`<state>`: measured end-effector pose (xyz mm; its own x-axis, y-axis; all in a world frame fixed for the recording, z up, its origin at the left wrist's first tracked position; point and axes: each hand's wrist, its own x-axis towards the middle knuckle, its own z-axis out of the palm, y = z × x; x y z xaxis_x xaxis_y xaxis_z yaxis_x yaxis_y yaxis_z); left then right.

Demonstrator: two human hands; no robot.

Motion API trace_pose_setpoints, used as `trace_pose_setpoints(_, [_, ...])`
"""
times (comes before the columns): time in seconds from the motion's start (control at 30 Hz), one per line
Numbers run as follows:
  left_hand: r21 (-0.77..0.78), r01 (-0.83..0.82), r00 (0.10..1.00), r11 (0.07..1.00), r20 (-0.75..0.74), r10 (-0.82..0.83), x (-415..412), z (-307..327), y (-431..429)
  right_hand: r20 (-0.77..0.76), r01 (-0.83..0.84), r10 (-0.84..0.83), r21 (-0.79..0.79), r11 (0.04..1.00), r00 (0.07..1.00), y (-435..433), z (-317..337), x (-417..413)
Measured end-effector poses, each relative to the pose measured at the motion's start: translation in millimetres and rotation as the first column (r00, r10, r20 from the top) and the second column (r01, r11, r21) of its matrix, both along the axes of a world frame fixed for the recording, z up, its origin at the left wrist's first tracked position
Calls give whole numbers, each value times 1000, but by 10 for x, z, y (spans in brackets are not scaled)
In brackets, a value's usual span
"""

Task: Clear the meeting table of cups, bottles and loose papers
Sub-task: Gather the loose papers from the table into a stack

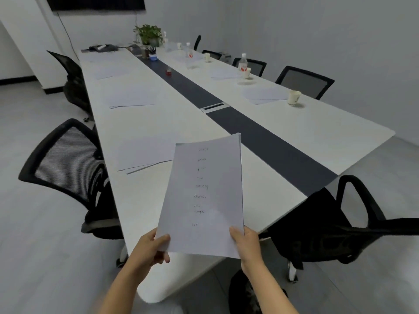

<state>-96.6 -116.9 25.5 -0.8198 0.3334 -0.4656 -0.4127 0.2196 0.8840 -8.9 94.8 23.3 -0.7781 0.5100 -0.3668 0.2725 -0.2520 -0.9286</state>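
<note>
The left hand and right hand hold 1 stack of papers above the near end of the counter, each pinching a near corner. Loose sheets lie along the left side. Cups and bottles stand far right.

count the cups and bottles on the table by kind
paper cups: 4
water bottles: 2
total: 6
not counted: a small pale thing beside the potted plant, too blurred to tell
</note>
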Motion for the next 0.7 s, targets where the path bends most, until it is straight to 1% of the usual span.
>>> trace_pose_setpoints(0.1, [-45,-6,1000,999,-4,6,-28,-92,-197,54,-49,48,6,999,997,-174,-22,-78])
trace_pose_setpoints(0.23, [-60,-19,999,998,-30,17,-154,-184,-444,122,-93,88,32,995,989,-401,-91,-311])
trace_pose_setpoints(0.43, [-119,-56,995,991,-86,46,-702,-260,-989,183,-73,67,27,997,981,-998,-245,-883])
trace_pose_setpoints(0.5, [-130,-100,991,986,-104,87,-961,-258,-1209,205,-24,20,19,1000,979,-1244,-300,-1117])
trace_pose_setpoints(0.57, [-110,-184,980,977,-101,173,-1252,-241,-1430,209,71,-74,24,997,975,-1491,-340,-1385])
trace_pose_setpoints(0.63, [-87,-224,974,971,-67,218,-1520,-173,-1591,182,248,-239,-23,969,954,-1681,-334,-1645])
trace_pose_setpoints(0.7, [-108,-161,986,981,-62,155,-1785,-115,-1747,157,438,-418,-128,890,895,-1849,-298,-1909])
